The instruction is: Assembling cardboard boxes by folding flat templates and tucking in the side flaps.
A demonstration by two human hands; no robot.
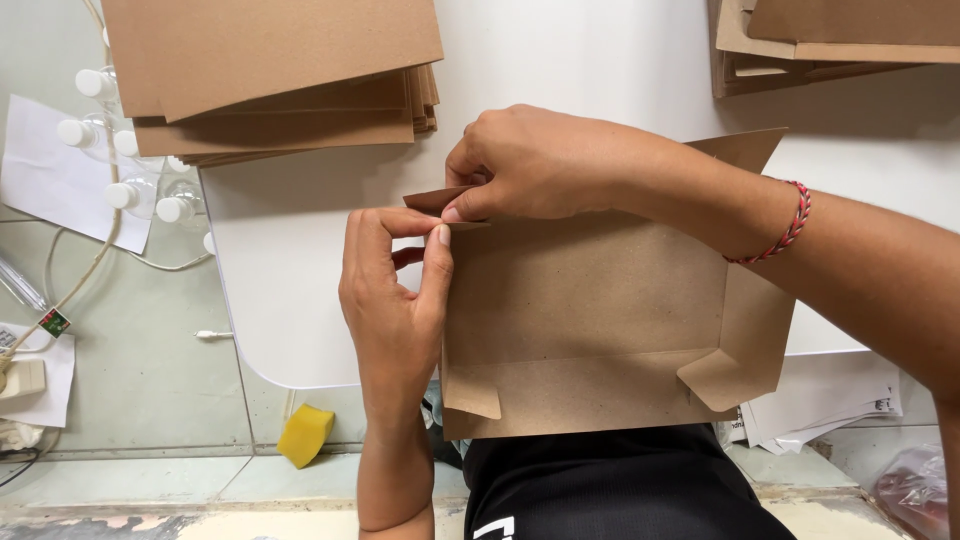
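A brown kraft paper sheet (585, 320) with folded-up side and bottom flaps lies on the white table (290, 260) in front of me. My left hand (395, 300) pinches the sheet's upper left corner between thumb and forefinger. My right hand (535, 165) comes in from the right and presses a small folded flap at that same corner, fingertips touching the left hand's. A red braided band circles my right wrist.
A stack of brown paper sheets (270, 75) lies at the table's far left, another stack (835, 40) at the far right. Small white-capped bottles (110, 140) and cables lie left of the table. A yellow sponge (305, 435) sits below the table edge. White papers (830, 405) lie lower right.
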